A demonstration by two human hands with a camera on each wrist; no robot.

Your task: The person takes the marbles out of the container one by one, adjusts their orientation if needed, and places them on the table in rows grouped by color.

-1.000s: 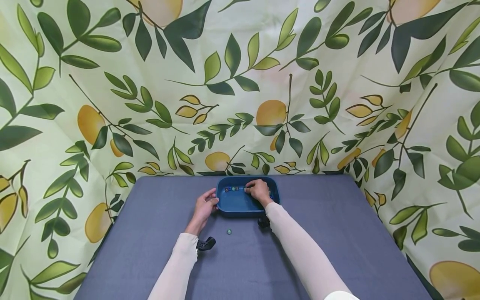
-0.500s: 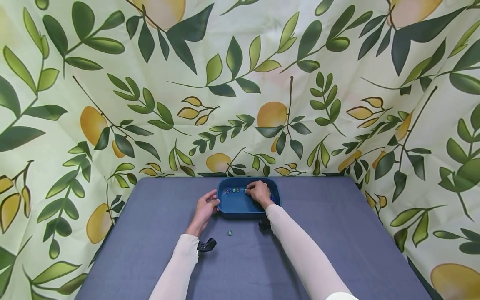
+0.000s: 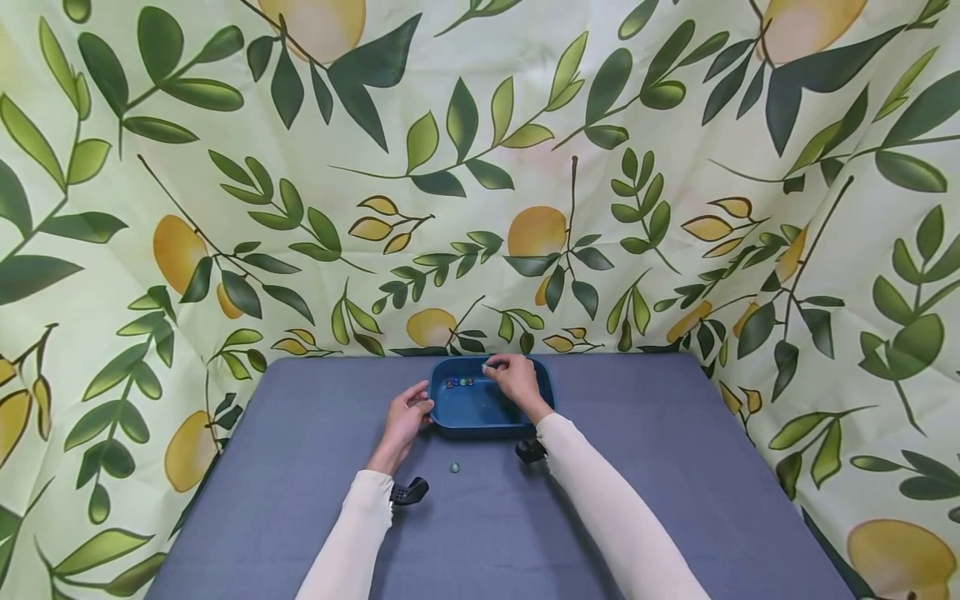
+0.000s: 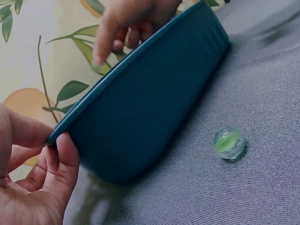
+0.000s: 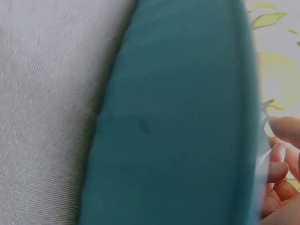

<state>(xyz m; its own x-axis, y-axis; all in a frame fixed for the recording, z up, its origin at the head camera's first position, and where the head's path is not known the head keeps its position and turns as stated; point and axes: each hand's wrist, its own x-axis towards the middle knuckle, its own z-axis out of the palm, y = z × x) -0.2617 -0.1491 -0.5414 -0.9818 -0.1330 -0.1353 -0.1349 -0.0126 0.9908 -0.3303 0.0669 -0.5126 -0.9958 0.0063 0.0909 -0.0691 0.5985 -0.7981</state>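
A blue rectangular tray [image 3: 480,429] stands on the table, and my left hand [image 3: 407,421] pinches its left rim between thumb and fingers, as the left wrist view shows. My right hand [image 3: 519,385] is over the far part of the tray, pinching a small pale marble [image 3: 486,367] at its fingertips. To the left of that hand, several coloured marbles [image 3: 462,382] lie in a short row inside the tray. One clear glass marble [image 4: 228,142] with a green swirl lies on the cloth in front of the tray. The right hand and forearm hide the tray's right part.
Grey-blue cloth [image 3: 315,467] covers the table. Behind it and at both sides hangs a fabric backdrop [image 3: 450,250] printed with leaves and lemons. A black camera mount [image 3: 408,492] sits at the left wrist and another mount [image 3: 530,452] at the right.
My right hand has risen slightly and moved toward the tray's far rim with the marble. My left hand stays at the left rim. The head view has shifted a little.
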